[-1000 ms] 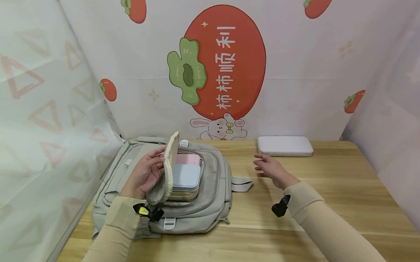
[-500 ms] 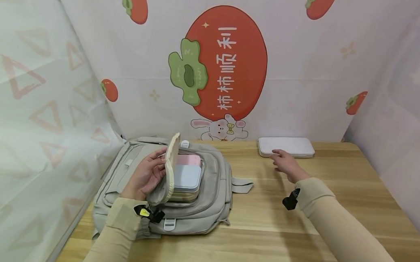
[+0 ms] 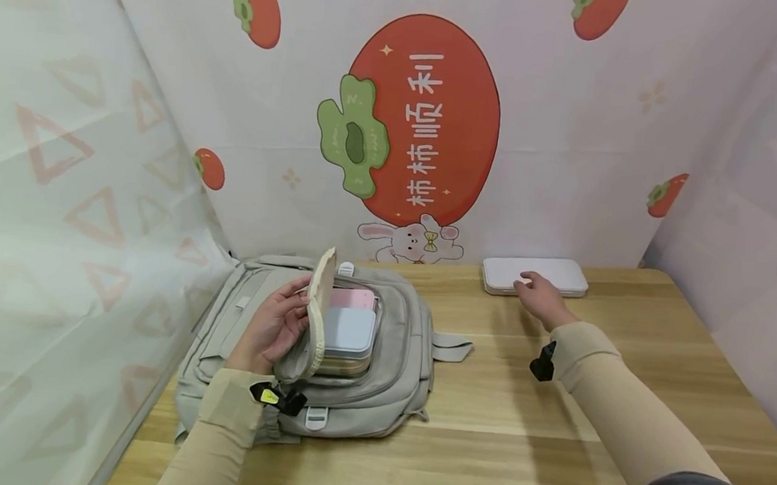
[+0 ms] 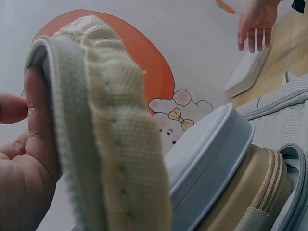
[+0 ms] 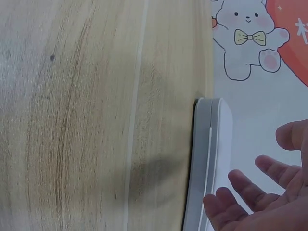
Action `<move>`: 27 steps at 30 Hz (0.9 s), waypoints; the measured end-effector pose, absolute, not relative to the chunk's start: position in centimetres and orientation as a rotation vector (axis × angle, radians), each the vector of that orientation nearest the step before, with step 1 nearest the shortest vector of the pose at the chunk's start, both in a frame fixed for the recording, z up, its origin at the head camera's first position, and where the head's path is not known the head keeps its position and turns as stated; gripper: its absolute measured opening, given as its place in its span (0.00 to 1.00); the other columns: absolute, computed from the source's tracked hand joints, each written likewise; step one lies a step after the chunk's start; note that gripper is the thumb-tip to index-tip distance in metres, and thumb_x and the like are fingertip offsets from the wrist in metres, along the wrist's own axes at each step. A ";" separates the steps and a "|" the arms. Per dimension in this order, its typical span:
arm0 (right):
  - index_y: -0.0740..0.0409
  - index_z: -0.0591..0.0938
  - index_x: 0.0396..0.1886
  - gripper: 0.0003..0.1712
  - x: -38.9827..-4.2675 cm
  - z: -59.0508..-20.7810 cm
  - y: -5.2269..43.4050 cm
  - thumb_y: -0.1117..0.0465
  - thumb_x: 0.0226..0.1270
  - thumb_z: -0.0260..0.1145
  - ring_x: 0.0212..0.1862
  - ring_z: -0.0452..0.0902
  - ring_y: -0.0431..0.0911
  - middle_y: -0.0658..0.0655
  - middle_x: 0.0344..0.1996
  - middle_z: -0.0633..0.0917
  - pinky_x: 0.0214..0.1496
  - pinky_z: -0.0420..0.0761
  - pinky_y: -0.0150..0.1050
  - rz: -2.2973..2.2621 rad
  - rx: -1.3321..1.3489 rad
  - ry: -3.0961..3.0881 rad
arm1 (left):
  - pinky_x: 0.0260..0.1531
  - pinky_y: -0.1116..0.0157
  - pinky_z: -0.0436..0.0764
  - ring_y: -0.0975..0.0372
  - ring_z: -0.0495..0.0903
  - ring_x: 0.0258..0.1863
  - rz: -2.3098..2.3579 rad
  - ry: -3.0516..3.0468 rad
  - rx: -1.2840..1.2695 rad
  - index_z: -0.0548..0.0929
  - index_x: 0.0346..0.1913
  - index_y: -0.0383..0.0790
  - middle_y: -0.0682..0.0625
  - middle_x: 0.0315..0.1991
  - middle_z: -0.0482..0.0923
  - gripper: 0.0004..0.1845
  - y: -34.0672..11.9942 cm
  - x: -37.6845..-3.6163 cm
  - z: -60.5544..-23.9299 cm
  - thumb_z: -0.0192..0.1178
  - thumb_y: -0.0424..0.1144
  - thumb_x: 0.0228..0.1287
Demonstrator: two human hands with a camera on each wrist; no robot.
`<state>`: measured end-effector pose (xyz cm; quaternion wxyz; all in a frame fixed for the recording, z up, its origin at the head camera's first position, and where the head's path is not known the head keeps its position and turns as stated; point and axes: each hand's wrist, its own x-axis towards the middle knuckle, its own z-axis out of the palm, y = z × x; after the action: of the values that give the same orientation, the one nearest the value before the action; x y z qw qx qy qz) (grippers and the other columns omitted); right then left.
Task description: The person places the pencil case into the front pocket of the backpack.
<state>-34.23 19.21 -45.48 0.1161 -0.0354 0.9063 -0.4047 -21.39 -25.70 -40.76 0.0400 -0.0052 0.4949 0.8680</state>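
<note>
A grey backpack [image 3: 413,372] lies on the left of the table with its front pocket unzipped. My left hand [image 3: 274,325] holds the pocket's cream-edged flap [image 3: 319,313] raised, with the fingers at its inner side. Inside the pocket, a pale blue case [image 3: 347,328] lies over a tan zippered case [image 4: 248,185]. Behind the blue case shows a pink item [image 3: 360,298]. My right hand [image 3: 541,300] is at the near side of a flat white case [image 3: 565,276], which lies by the back wall. Its fingers are spread and overlap that case in the head view.
A patterned cloth backdrop [image 3: 527,199] rises behind the wooden table [image 3: 457,428], with more hanging sheets at left and right. One grey strap [image 3: 452,347] sticks out from the backpack's right side onto the tabletop.
My right hand has moved right and away from me, from beside the white case to over its near edge. The left hand keeps the flap raised. The head view has shifted slightly.
</note>
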 end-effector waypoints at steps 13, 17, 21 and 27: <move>0.77 0.56 0.77 0.36 -35.2 -47.4 19.1 0.53 0.83 0.43 0.70 0.53 0.78 0.85 0.68 0.59 0.73 0.58 0.67 -1.088 0.000 2.778 | 0.35 0.70 0.83 0.64 0.84 0.37 2.640 1.535 -0.014 0.83 0.54 0.47 0.48 0.43 0.81 0.26 -25.5 -21.6 -41.4 0.39 0.19 0.77; 0.74 0.55 0.78 0.37 -35.4 -47.8 19.2 0.52 0.83 0.42 0.73 0.46 0.79 0.84 0.72 0.52 0.74 0.54 0.68 -1.091 0.093 2.783 | 0.34 0.71 0.83 0.64 0.84 0.37 2.644 1.515 -0.007 0.83 0.54 0.46 0.48 0.43 0.81 0.25 -25.4 -21.8 -41.4 0.39 0.19 0.77; 0.73 0.58 0.78 0.37 -35.5 -48.0 19.3 0.51 0.83 0.43 0.75 0.44 0.76 0.80 0.75 0.50 0.73 0.52 0.70 -1.052 0.120 2.783 | 0.35 0.70 0.83 0.63 0.85 0.37 2.651 1.503 -0.001 0.83 0.54 0.46 0.48 0.43 0.82 0.25 -25.4 -22.0 -41.2 0.38 0.19 0.77; 0.71 0.63 0.77 0.34 -35.3 -48.5 19.4 0.52 0.82 0.44 0.74 0.46 0.76 0.79 0.75 0.53 0.67 0.55 0.75 -0.873 0.015 2.830 | 0.36 0.70 0.84 0.63 0.85 0.38 2.638 1.519 -0.003 0.83 0.55 0.46 0.48 0.44 0.82 0.25 -25.5 -22.1 -41.2 0.38 0.19 0.78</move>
<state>-35.27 19.37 -48.48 0.0896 0.0052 0.9517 -0.2936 -22.06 -25.54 -41.19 0.0489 -0.0009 0.4984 0.8656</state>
